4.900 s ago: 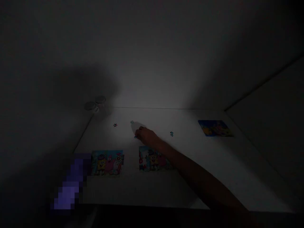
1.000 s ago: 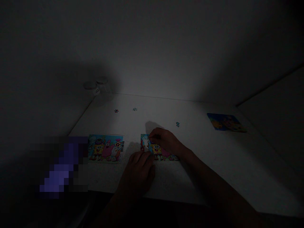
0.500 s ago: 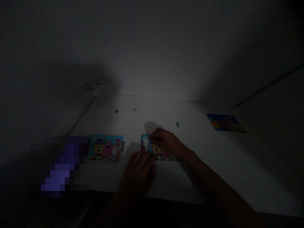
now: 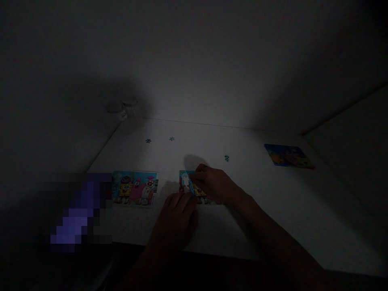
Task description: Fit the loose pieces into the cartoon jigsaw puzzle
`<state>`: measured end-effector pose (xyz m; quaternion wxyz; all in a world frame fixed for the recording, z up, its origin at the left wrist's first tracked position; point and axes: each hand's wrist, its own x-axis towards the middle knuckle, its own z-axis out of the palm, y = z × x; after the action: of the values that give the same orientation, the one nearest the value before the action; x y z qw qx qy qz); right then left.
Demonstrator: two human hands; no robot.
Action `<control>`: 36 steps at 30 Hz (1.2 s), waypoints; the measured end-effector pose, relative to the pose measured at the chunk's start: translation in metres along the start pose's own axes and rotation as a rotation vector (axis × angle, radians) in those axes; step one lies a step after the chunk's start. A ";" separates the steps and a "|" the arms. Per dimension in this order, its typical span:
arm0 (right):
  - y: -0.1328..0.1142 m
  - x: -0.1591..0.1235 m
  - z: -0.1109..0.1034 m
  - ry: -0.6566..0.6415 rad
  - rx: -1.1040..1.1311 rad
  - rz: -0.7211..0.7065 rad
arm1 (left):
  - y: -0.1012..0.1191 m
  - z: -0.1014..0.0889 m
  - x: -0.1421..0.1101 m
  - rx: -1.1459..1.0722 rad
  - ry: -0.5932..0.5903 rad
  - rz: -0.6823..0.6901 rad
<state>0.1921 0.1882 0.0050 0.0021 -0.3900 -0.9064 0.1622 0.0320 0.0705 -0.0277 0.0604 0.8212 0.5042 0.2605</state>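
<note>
1. We look over a white table [image 4: 203,141] in a very dim room, with a plain wall [image 4: 194,60] behind it and a faint pool of light between the two.
2. At the far left corner we make out two clear containers [image 4: 130,107] side by side, their outlines faint.
3. On the tabletop we find three loose pieces: a dark one [image 4: 148,141] and a pale blue one [image 4: 171,138] towards the back left, and a blue one [image 4: 226,158] beyond the right wrist.
4. A blue picture card [image 4: 289,156] lies well apart on the right; a printed picture sheet [image 4: 135,188] lies flat near the front left.
5. The jigsaw puzzle [image 4: 199,194] lies flat right of that sheet, under our hands, with a white patch showing in its left part.
6. Our left hand [image 4: 178,210] rests palm down, fingers bent, their tips at the puzzle's lower left edge; we cannot tell whether they grip anything.
7. Our right hand [image 4: 212,180] reaches across the puzzle's upper side, thumb and forefinger drawn together just beside the white patch; whether a piece sits between them we cannot tell.
</note>
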 end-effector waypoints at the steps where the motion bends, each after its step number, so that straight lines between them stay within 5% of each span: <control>1: -0.002 -0.001 -0.001 -0.009 -0.009 0.006 | 0.000 0.000 0.000 0.001 0.002 0.002; 13: -0.003 -0.009 -0.006 -0.027 -0.038 -0.038 | 0.000 0.001 0.000 0.037 0.036 0.023; 23: 0.017 0.007 0.021 0.200 0.404 0.018 | 0.000 0.000 0.000 0.022 0.031 0.015; 31: 0.021 0.015 0.027 0.204 0.556 0.107 | 0.000 0.001 -0.003 0.028 0.011 0.010; 36: 0.022 0.012 0.021 0.168 0.541 0.035 | 0.001 0.001 -0.002 0.045 0.017 -0.004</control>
<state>0.1964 0.2051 -0.0228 0.1784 -0.4031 -0.8199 0.3654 0.0328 0.0682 -0.0287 0.0380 0.8189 0.5122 0.2560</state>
